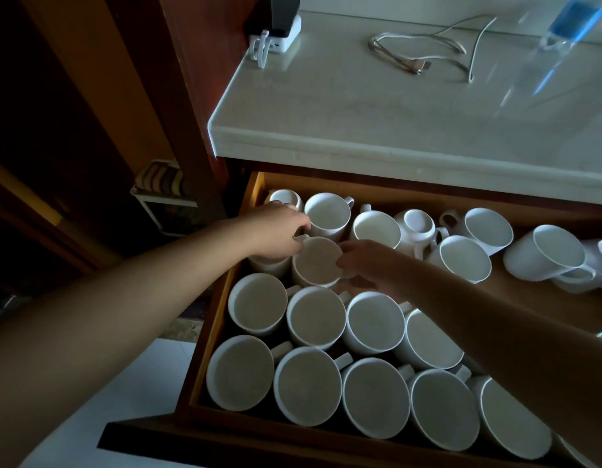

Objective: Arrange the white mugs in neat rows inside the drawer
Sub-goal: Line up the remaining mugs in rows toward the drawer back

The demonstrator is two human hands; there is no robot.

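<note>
Far left, in deep shadow: a low rack with a striped cloth on top, standing beside dark wood panelling.

Next, the open drawer, pulled out from under the bench, left wall lit orange.

Left hand reaching in over that wall, above the third row from the front. Fingers curled down at the handle of an upright mug, pinching it as far as can be seen. Beneath the palm, another mug, mostly hidden.

Mug itself in the third row, second place from the left wall, mouth up, handle turned to the back left.

Right hand on the opposite side, fingers curled against the right rim and wall of the mug, gripping it.

In front of both hands, two tidy lines: second row of four upright mugs, front row of five, walls touching or nearly so, handles all turned to the back right.

Behind the hands, along the back wall: back mugs, three of them, the corner one partly hidden by the left hand. Just beside them, a narrow-mouthed white jug.

Further right, tipped mugs lying on their sides in a loose jumble, mouths facing forward, apart from the rows and running off the right edge.

Above, on the bench, left to right: a white charger at the corner with a dark block on top; a loose pale cable; a blurred clear bottle with a blue label.
</note>
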